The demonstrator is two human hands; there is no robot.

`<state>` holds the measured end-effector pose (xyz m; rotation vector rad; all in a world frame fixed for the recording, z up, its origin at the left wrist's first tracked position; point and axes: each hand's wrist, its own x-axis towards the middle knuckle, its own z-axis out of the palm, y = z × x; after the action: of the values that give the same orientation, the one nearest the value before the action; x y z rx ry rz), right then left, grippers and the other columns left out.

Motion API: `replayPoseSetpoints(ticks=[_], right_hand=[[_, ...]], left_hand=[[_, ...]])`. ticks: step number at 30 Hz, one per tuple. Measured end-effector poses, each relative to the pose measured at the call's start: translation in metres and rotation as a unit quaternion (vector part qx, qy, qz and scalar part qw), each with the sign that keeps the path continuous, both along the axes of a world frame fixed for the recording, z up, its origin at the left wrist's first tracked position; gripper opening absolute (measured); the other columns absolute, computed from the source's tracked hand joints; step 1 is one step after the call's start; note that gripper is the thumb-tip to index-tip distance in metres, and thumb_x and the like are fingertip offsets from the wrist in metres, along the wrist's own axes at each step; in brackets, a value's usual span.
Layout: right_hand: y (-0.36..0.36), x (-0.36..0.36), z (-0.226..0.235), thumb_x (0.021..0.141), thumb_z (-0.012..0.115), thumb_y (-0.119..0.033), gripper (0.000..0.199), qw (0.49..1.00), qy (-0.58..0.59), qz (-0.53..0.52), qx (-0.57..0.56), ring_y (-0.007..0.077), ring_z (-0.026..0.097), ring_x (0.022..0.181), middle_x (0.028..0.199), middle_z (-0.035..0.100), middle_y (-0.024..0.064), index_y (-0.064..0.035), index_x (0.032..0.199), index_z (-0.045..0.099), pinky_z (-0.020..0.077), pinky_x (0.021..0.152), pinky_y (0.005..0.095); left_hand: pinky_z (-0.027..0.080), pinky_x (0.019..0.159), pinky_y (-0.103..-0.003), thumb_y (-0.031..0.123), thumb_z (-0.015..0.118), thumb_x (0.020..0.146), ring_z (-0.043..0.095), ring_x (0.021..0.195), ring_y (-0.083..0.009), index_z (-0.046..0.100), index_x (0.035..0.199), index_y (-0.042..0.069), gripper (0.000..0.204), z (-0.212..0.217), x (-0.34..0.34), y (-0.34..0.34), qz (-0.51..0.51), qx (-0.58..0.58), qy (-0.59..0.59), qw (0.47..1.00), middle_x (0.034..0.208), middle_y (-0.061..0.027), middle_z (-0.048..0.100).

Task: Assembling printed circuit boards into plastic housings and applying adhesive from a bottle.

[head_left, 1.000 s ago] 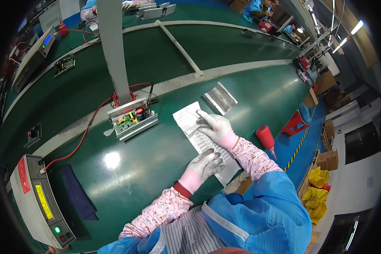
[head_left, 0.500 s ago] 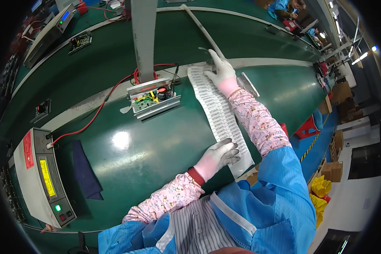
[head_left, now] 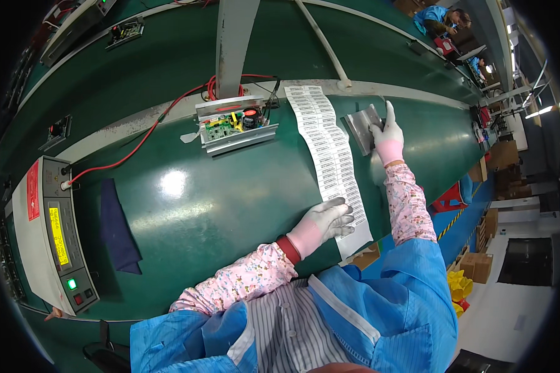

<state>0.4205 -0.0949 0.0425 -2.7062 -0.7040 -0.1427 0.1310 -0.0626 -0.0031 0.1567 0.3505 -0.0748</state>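
Note:
A long white sheet of printed labels [head_left: 326, 144] runs from the bench's far rail to its near edge. My left hand [head_left: 322, 227], in a white glove with greyed fingertips, lies on the sheet's near end with its fingers stretched out. To the right of the sheet is a silvery metal plate [head_left: 361, 128]. My gloved right hand [head_left: 389, 135] is at the plate's right side, its thumb touching it and its index finger pointing away from me. Something thin shows faintly by that fingertip. The remaining right fingers are partly hidden.
A circuit board in a metal frame [head_left: 239, 127] sits by a grey post [head_left: 235, 50], with red cable [head_left: 149, 140] around the post's foot. At left stand a tester with a yellow display [head_left: 43, 230] and a folded dark cloth [head_left: 117, 227]. A co-worker [head_left: 442, 22] is far right.
My right hand has left the far end of the label sheet and moved right to the metal plate. My left hand stays on the near end. The view has shifted slightly.

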Motion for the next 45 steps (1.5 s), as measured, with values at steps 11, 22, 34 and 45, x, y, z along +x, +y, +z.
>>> replayPoseSetpoints(ticks=[11,22,34,45], right_hand=[[0.075,-0.076,0.028,0.085,0.068,-0.008,0.078,0.982,0.067,0.164,0.062,0.0232,0.070,0.082,0.102,0.074,0.0097,-0.0269,0.155,0.040,0.0543,0.079,0.0332],[0.132,-0.045,-0.005,0.086,0.070,-0.018,0.080,0.988,-0.033,0.136,-0.062,0.0320,0.071,0.095,0.114,0.073,0.0093,-0.0273,0.157,0.035,0.0550,0.084,0.0377],[0.038,-0.120,0.009,0.090,0.062,0.005,0.077,0.873,0.185,0.277,0.358,0.0282,0.059,0.125,0.138,0.058,0.0228,-0.0081,0.159,0.031,0.0449,0.108,0.0354],[0.028,-0.151,-0.012,0.094,0.055,0.002,0.070,0.835,0.248,0.358,0.336,0.0268,0.063,0.111,0.129,0.062,0.0223,-0.0072,0.159,0.030,0.0487,0.101,0.0344]], left_hand=[[0.057,0.097,-0.046,0.014,0.063,0.100,0.062,0.110,-0.0296,0.042,0.142,-0.006,0.051,-0.001,0.000,-0.002,-0.003,0.009,0.012,1.000,0.128,-0.0234,0.057],[0.057,0.094,-0.044,0.015,0.064,0.099,0.062,0.110,-0.0283,0.042,0.142,-0.004,0.051,-0.012,0.003,-0.008,-0.002,-0.004,-0.006,1.000,0.129,-0.0211,0.057],[0.057,0.072,-0.031,0.024,0.067,0.098,0.069,0.090,-0.0226,0.056,0.131,0.004,0.040,-0.060,0.015,-0.019,-0.037,-0.039,-0.104,0.993,0.108,-0.0154,0.069],[0.059,0.075,-0.043,0.021,0.063,0.100,0.068,0.080,-0.0290,0.058,0.116,0.002,0.026,-0.018,-0.001,-0.003,-0.006,0.065,-0.073,0.995,0.099,-0.0182,0.066]])
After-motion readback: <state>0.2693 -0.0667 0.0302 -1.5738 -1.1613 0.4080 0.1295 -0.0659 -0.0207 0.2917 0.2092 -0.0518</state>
